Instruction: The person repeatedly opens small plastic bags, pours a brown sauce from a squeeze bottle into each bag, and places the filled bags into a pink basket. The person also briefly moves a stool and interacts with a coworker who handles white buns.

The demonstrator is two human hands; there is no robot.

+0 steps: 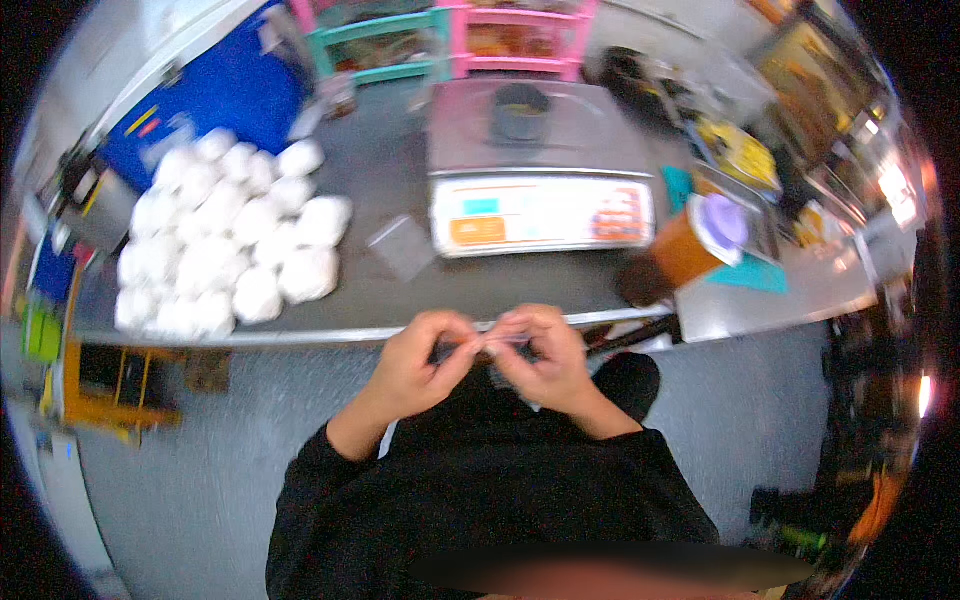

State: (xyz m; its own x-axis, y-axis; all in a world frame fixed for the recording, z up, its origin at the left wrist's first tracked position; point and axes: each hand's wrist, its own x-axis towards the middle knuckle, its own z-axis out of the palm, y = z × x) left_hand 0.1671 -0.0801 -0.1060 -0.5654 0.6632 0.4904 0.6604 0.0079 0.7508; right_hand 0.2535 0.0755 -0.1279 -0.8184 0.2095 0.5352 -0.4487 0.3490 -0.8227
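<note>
Just in front of the table's near edge, my left hand and my right hand meet with their fingertips pinched together. Between them is a thin, see-through piece of plastic, blurred and mostly hidden by the fingers; it may be a small bag. A small clear plastic bag lies flat on the dark tabletop beyond my left hand. Farther off stands a digital weighing scale with a lit display and keypad. On its metal plate rests a dark round container, too blurred to name more exactly.
Many white, rounded bundles are heaped on the left of the table. An orange-brown jar with a purple-and-white lid is on the right, near a teal sheet. Pink and teal racks stand behind the scale.
</note>
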